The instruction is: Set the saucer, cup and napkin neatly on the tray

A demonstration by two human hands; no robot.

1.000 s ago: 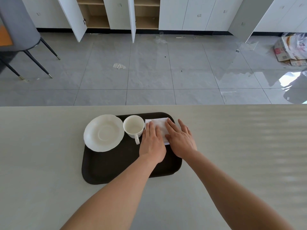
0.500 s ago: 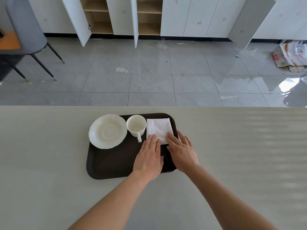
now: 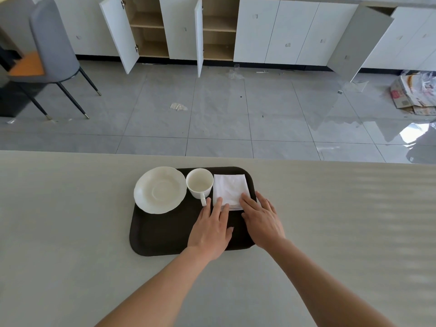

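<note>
Person is standing at the pale table (image 3: 70,232), dark tray (image 3: 162,234) sitting in front of them. Going left to right: saucer (image 3: 160,190) is lying at the tray's far left corner, its left rim hanging a little over the tray edge; cup (image 3: 200,186) is standing upright just right of it, touching or nearly touching the saucer, handle pointing back toward the person, not on the saucer; folded white napkin (image 3: 230,191) is lying flat in the far right corner, just beside the cup. Left hand (image 3: 211,230) is resting flat, fingers together, tips touching the napkin's near-left edge, gripping nothing. Right hand (image 3: 262,220) is lying flat too, fingers slightly spread, tips pressing the napkin's near-right corner. Judging progress: all three items are already on the tray in a row, hands look to be squaring or smoothing the napkin. Left to do, probably: lifting hands off, maybe nudging the saucer fully inside the rim.
</note>
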